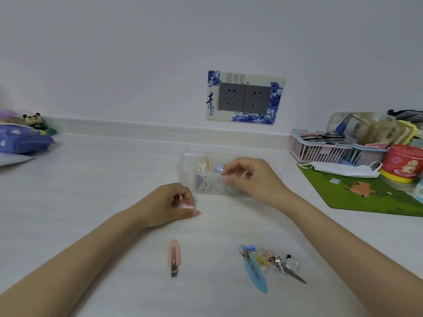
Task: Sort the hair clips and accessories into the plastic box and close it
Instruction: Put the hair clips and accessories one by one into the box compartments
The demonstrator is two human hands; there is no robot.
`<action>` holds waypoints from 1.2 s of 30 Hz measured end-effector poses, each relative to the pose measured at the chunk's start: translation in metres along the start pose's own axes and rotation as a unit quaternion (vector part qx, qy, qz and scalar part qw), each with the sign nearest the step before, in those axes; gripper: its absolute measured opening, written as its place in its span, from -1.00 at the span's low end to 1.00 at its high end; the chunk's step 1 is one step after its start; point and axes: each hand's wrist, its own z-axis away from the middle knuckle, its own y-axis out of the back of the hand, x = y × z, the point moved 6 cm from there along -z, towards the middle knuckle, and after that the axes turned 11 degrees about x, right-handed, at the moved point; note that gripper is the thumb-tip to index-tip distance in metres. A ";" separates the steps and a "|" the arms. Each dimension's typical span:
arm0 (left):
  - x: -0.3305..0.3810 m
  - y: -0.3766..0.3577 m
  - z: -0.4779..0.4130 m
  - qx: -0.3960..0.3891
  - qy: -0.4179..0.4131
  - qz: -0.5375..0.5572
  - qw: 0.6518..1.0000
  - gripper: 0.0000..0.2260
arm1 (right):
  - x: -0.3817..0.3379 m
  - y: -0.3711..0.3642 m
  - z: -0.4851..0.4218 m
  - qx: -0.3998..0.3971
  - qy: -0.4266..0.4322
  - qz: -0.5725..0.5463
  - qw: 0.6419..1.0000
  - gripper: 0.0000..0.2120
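A clear plastic box (190, 160) stands open on the white table, with several small clips inside. My right hand (251, 177) hovers over the box, fingers pinched; what it holds is too small to tell. My left hand (169, 205) rests on the table in front of the box, pinching a small pink clip (191, 208). Nearer to me lie a pink flat clip (174, 257), a blue flat clip (255, 274) and a cluster of small clear and silver clips (278, 264).
A green mat (357, 193) with a white face mask (343, 169) lies at the right, behind it pink baskets (320, 149) and a red tin (404, 162). A purple pouch (20, 139) sits at the far left. A wall socket (245, 98) is behind the box.
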 end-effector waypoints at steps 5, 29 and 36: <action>-0.002 0.001 -0.002 -0.005 0.001 0.026 1.000 -0.80 | -0.001 -0.022 -0.049 0.057 -0.007 -0.007 0.998 -0.94; -0.009 0.073 -0.058 0.116 0.056 0.032 0.991 -0.87 | 0.033 -0.019 -0.053 0.082 -0.046 0.010 0.995 -0.87; -0.012 0.042 -0.081 -0.022 0.077 -0.051 0.995 -0.86 | 0.032 -0.020 -0.052 0.072 -0.037 0.021 0.996 -0.88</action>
